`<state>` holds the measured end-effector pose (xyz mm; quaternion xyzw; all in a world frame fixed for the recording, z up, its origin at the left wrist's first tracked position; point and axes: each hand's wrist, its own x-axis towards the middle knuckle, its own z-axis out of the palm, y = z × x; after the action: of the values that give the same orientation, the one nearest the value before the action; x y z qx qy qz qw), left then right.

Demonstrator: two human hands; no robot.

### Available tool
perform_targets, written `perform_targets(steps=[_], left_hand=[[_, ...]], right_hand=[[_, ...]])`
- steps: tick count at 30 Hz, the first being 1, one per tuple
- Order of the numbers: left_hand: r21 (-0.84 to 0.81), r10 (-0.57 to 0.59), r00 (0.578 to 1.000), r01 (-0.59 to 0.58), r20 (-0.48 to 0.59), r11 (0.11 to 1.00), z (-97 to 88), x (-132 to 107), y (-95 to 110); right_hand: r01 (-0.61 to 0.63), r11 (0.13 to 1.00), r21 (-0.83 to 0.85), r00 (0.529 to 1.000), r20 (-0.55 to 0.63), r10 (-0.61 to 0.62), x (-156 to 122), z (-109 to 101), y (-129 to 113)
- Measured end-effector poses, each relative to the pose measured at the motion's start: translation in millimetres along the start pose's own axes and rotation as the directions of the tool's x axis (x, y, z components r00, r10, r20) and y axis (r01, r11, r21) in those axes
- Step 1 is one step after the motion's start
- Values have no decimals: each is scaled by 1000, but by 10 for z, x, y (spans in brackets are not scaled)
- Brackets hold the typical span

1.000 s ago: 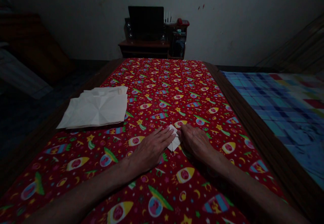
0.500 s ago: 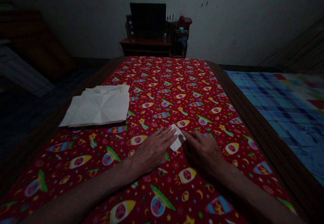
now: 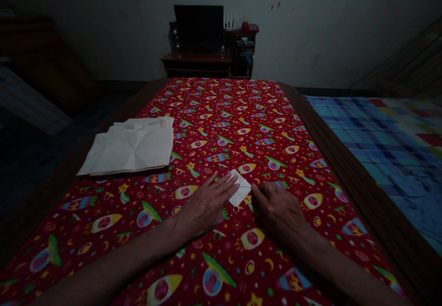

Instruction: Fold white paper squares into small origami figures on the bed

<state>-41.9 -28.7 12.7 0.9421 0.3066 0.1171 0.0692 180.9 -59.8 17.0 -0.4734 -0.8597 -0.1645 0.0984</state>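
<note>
A small folded white paper (image 3: 241, 189) lies on the red rocket-patterned cloth (image 3: 224, 126) in front of me. My left hand (image 3: 203, 204) lies flat with fingers stretched out, its fingertips pressing the paper's left edge. My right hand (image 3: 278, 209) rests on the cloth just right of the paper, fingers curled, its fingertips close to the paper's lower right edge. Neither hand lifts the paper.
A stack of creased white paper sheets (image 3: 133, 148) lies at the left of the cloth. A blue checked mattress (image 3: 386, 144) runs along the right past a dark wooden edge (image 3: 331, 149). A dark cabinet with a screen (image 3: 203, 43) stands against the far wall.
My right hand has slid back along the paper's right side toward me and now sits just off it. The left hand stays pressed on the paper.
</note>
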Motion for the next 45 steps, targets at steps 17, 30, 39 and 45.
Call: perform_targets(steps=[17, 30, 39, 45], left_hand=[[85, -56, 998, 53, 33, 995, -205, -455, -93], [-207, -172, 954, 122, -245, 971, -231, 110, -246], [-136, -239, 939, 211, -246, 968, -74, 166, -211], [-55, -300, 922, 296, -245, 954, -60, 151, -156]], right_hand=[[158, 956, 249, 981, -148, -123, 8, 51, -75], [129, 949, 289, 981, -178, -79, 85, 87, -39], [-131, 919, 371, 991, 22, 133, 394, 79, 41], [-168, 855, 491, 983, 17, 183, 356, 149, 48]])
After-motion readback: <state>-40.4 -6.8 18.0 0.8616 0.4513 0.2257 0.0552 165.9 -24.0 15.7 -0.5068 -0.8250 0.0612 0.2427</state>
